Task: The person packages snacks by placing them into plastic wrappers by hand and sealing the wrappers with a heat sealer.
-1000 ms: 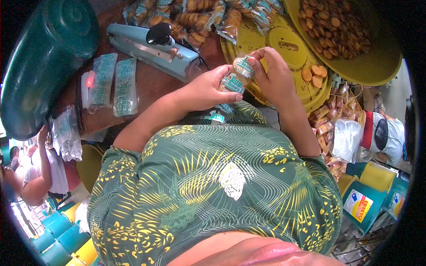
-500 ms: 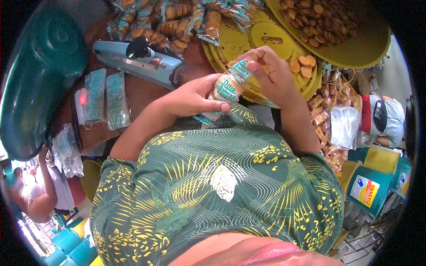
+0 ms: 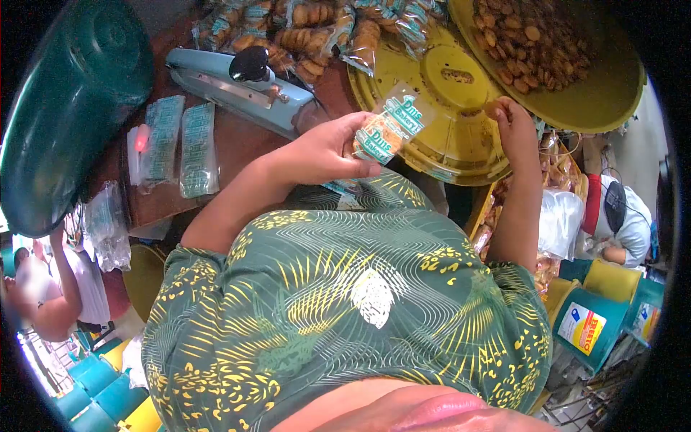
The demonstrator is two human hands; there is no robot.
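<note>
Away from the packet and out to the right has gone the right hand (image 3: 512,122), now over the edge of the broad yellow plastic lid (image 3: 453,97). Its fingers are curled and narrow; whether they pinch anything cannot be told. The left hand (image 3: 335,151) holds a clear, glossy plastic packet (image 3: 389,129) between thumb and fingers, in front of the chest. Teal "Dms Bakery" lettering runs across the film, pale round biscuits fill the lower part, and the upper end is flat, crinkled and shiny.

Beyond the lid tilts a deep yellow basin (image 3: 554,61) of small, rounded brown pieces. Filled packets of golden, ridged biscuits (image 3: 309,36) lie heaped beside a pale blue metal sealer (image 3: 237,90) with a glossy black knob. Nearer the left edge of the brown tabletop (image 3: 155,205), two flat stacks of teal-printed plastic sleeves (image 3: 198,147) lie side by side, smooth and slightly see-through.
</note>
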